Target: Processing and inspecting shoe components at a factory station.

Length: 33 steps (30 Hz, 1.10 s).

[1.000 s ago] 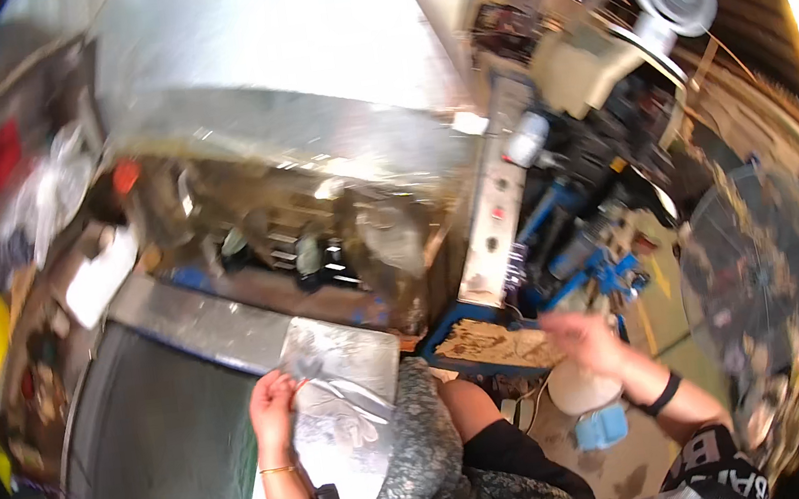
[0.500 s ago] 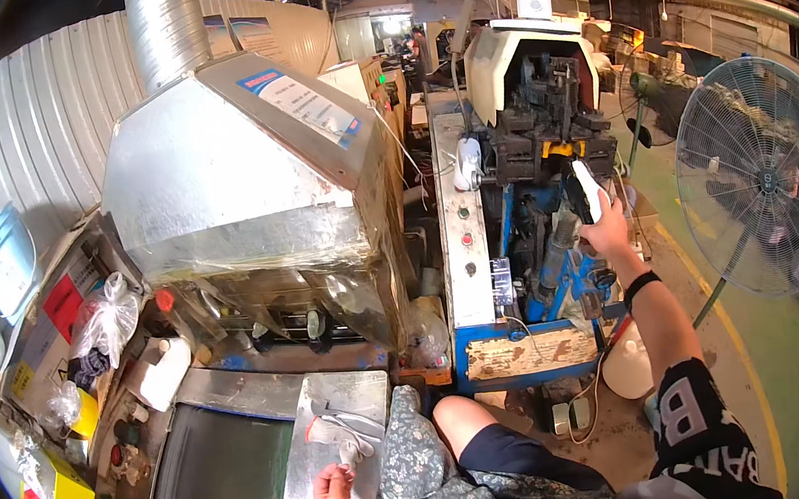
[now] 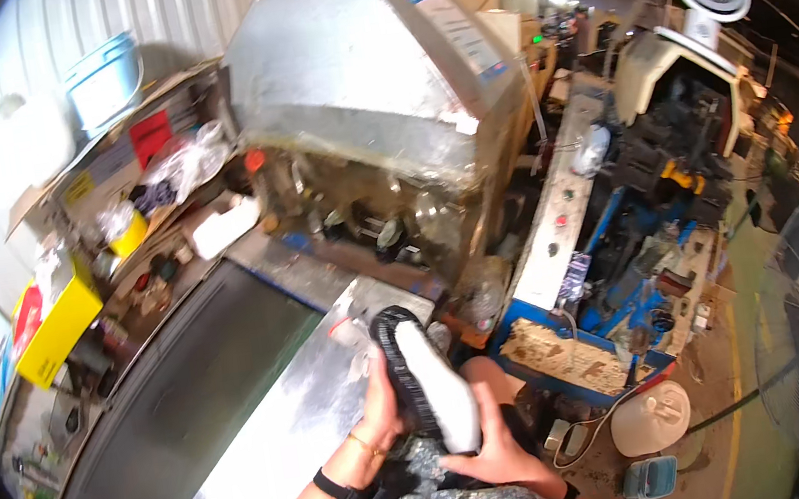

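Black knitted shoe with white sole [image 3: 424,380], sole up, held over the near corner of the shiny steel worktable [image 3: 284,446]. Left hand [image 3: 378,409] and right hand [image 3: 494,449] both wrapped closed around it. Grey metal hood [image 3: 365,62] behind.

The shoe [image 3: 423,378] hides most of both hands' fingers.

A black knitted shoe with a thick white sole [image 3: 424,380] is turned sole-up and tilted, its toe pointing up and away toward the shiny steel table edge, its heel low between the person's palms above the lap.
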{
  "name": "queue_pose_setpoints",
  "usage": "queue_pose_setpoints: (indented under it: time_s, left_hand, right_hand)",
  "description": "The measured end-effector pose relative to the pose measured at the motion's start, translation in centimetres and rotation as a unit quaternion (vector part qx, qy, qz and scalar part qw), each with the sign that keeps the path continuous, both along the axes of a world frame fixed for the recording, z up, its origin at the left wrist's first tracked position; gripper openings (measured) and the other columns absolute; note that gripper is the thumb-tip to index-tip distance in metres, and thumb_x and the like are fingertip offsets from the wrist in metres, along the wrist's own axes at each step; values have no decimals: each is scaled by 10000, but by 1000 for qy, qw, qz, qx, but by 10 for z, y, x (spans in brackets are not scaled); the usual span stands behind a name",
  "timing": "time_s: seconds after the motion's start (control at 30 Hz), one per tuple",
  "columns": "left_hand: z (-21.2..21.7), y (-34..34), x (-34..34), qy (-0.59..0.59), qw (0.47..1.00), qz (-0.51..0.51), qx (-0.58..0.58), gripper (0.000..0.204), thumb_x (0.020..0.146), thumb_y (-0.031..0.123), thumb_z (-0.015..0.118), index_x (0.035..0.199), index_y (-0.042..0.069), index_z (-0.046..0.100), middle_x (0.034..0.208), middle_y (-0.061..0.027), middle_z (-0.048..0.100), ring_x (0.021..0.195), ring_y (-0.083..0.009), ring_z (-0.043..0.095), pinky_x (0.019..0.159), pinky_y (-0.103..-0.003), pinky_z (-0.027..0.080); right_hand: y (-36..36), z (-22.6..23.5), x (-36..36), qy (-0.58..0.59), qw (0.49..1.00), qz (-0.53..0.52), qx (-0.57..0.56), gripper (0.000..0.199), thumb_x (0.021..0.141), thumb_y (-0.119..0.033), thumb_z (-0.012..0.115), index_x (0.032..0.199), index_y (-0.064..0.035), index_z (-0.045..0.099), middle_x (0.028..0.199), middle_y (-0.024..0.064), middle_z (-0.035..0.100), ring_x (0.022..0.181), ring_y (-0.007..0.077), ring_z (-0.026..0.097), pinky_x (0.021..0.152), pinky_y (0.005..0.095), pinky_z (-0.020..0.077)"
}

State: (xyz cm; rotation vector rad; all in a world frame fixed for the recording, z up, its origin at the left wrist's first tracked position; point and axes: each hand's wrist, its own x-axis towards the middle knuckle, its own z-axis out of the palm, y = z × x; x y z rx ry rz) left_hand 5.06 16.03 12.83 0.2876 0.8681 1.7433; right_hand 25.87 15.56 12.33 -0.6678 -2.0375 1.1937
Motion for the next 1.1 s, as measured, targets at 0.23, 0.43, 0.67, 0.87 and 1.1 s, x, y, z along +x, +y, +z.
queue_pose_setpoints:
  time_s: [0.23,0.43,0.67,0.87,1.1]
  left_hand:
    - [-23,-73,-43,145,971,-151,-117,490,1054,413,356,1304,38,550,1152,-62,641,983,-132,606,873,-310,515]
    - [-43,-78,-32,68,979,-162,-104,520,1059,438,332,1316,34,535,1128,-54,636,952,-105,598,847,-275,514]
    - [-38,-71,-50,156,961,-224,-52,530,1052,454,346,1286,23,549,1089,-61,648,955,-110,594,832,-286,503]
    - [-10,-69,-39,545,795,-260,-64,479,980,399,564,1288,33,547,1056,-86,670,995,-162,605,843,-354,498]
    - [-53,-122,-117,383,921,-29,-60,445,930,125,649,1337,17,502,1236,-141,620,1057,-212,630,881,-324,524]
  right_hand:
    - [54,8,-59,184,934,180,-249,813,974,-383,588,1540,0,147,1556,198,294,1416,309,335,1142,443,275]
    - [59,33,-103,64,960,271,-22,468,955,-219,614,1340,30,519,1488,190,421,1369,297,423,1117,389,325]
    - [46,44,-104,58,974,219,11,460,829,-83,674,1262,24,563,1382,193,521,1295,305,495,1082,400,370]
    - [59,25,-62,171,840,233,-459,433,916,-95,608,1328,24,548,1471,133,442,1354,205,411,1112,338,320]
    - [73,-29,-28,37,780,23,-625,396,899,-139,588,1237,67,590,1234,142,631,1137,206,601,980,353,454]
